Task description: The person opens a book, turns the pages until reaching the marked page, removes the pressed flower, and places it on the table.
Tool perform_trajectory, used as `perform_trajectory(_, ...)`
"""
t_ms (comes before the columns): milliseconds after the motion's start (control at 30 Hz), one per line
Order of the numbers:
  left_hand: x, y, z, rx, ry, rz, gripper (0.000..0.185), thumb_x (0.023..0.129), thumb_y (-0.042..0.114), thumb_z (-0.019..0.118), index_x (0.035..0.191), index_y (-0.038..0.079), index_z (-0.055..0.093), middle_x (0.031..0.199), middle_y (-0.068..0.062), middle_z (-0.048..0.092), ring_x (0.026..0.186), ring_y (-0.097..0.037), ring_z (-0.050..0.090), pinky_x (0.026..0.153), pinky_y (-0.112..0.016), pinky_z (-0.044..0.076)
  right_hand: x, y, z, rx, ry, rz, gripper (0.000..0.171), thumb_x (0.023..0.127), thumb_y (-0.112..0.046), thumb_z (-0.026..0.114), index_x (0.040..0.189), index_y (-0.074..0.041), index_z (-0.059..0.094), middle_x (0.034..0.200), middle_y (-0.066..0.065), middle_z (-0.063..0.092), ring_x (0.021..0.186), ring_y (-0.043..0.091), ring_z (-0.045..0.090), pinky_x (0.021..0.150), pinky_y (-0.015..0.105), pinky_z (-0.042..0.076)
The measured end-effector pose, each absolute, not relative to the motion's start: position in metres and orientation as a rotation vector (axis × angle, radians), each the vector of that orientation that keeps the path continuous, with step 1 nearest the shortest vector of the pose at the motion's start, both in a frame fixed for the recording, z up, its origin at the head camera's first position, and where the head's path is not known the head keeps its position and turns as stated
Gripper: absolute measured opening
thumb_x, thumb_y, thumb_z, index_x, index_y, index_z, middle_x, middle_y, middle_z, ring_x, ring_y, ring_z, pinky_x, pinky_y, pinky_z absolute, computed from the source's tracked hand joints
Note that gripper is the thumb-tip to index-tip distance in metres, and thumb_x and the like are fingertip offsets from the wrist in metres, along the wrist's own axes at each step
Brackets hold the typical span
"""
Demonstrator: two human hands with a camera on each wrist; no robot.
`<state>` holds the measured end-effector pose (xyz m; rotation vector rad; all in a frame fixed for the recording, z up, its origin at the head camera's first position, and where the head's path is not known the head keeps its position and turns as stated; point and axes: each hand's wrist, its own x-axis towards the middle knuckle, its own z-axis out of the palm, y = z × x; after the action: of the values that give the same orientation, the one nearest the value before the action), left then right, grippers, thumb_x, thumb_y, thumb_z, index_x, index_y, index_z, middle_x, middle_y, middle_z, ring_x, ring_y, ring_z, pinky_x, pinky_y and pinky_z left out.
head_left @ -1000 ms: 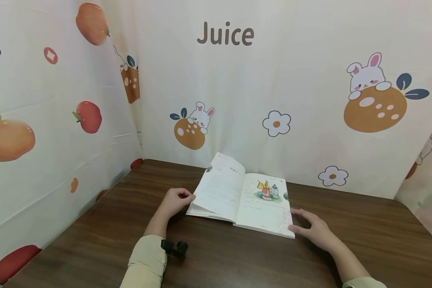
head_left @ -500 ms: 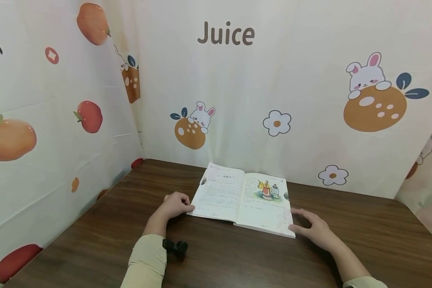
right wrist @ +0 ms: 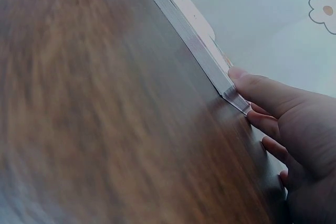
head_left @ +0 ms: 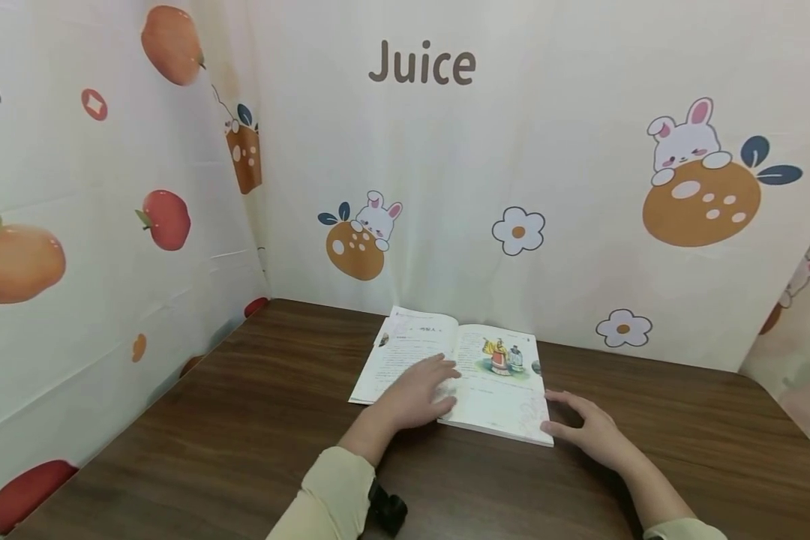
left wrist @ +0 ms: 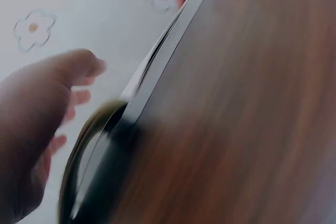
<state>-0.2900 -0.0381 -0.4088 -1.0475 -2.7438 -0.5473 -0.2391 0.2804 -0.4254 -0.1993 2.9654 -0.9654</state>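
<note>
The left hand (head_left: 417, 396) has moved from the page edge onto the open illustrated paper book (head_left: 493, 390) on the dark wooden bench (head_left: 196, 435), fingers flat, pressing pages down; the relaxed right hand (head_left: 590, 433) steadies its corner.

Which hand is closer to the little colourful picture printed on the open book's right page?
Left. The left hand lies on the pages just beside the picture; the right hand touches the book's outer corner.

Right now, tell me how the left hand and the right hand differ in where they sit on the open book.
The left hand lies flat on the open book, fingers spread over the pages near the fold; the right hand rests on the wooden table, only its thumb touching the book's near right corner. Both have relaxed fingers and grip nothing.
</note>
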Motion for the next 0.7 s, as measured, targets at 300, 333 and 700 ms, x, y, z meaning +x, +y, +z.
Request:
perform_trajectory(300, -0.282, -0.022, -0.421, -0.987, -2.934, -0.541, 0.053, 0.091, 0.051, 0.046, 0.134, 0.020, 0.050, 0.145, 0.000, 0.035, 0.137, -0.020, 0.023, 0.109, -0.038, 0.021, -0.239, 0.282, -0.425, -0.220, 2.958, -0.994, 0.067, 0.079, -0.049, 0.067, 0.132, -0.013, 0.050, 0.139, 0.025, 0.037, 0.126, 0.049, 0.025, 0.092, 0.069, 0.022)
perform_trajectory(333, -0.282, -0.022, -0.422, -0.988, -2.933, -0.552, 0.053, 0.091, 0.052, 0.046, 0.134, 0.021, 0.050, 0.145, -0.001, 0.035, 0.137, -0.021, 0.023, 0.108, -0.039, 0.021, -0.239, 0.282, -0.424, -0.226, 2.957, -0.999, 0.066, 0.079, -0.049, 0.067, 0.132, -0.014, 0.050, 0.139, 0.024, 0.037, 0.126, 0.049, 0.025, 0.092, 0.070, 0.022)
perform_trajectory(700, -0.279, -0.016, -0.423, -0.958, -2.935, -0.553, 0.059, 0.085, 0.058, 0.053, 0.132, 0.023, 0.052, 0.143, -0.005, 0.037, 0.135, -0.023, 0.026, 0.108, -0.041, 0.021, -0.240, 0.284, -0.425, -0.351, 2.980, -1.016, 0.056, 0.080, -0.045, 0.068, 0.127, -0.016, 0.056, 0.137, 0.020, 0.043, 0.127, 0.047, 0.027, 0.092, 0.070, 0.021)
